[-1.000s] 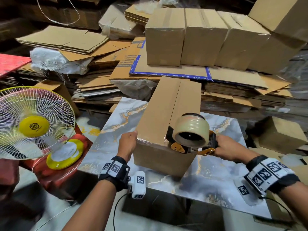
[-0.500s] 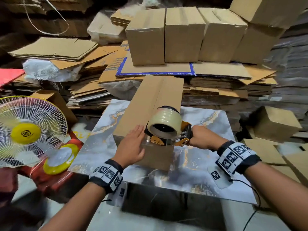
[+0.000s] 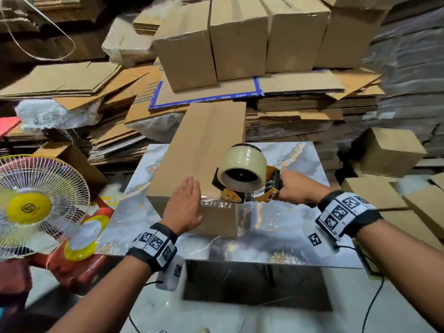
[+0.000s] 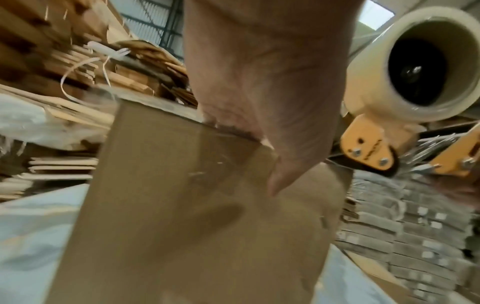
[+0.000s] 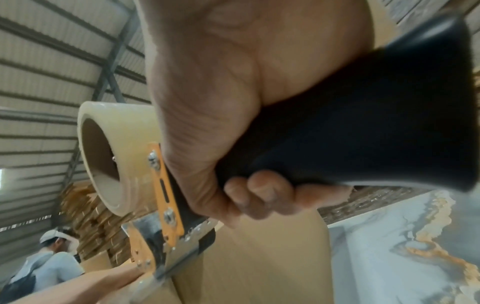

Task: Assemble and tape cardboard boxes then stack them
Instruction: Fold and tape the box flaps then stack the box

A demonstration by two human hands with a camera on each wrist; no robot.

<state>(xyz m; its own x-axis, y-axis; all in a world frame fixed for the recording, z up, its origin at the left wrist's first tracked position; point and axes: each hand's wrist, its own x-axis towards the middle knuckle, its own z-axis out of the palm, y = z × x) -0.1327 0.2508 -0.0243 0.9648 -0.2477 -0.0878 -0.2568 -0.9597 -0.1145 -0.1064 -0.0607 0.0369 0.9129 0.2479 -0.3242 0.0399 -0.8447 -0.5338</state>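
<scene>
Blocking much of the left wrist view, the left hand shows only its palm and a thumb tip; its fingers are cut off there, but the head view shows them straight and together, laid flat on the near end of the cardboard box. This long, plain brown box lies on the glossy marbled tabletop, stretching from the middle toward 12 o'clock, with a seam running down its top and a strip of shiny clear tape wrinkled over its near edge. At 3 o'clock of the left hand, the right hand has its fingers curled tight round the smooth black handle of the tape dispenser, whose orange metal frame carries a thick roll of cloudy, translucent tape; its blade end sits at the box's near right corner, though motion blur hides whether it touches. Taped boxes stand in a row at 12 o'clock on flattened cardboard sheets, and a white wire-caged fan with a yellow hub sits at 9 o'clock, partly cut off by the frame edge.
</scene>
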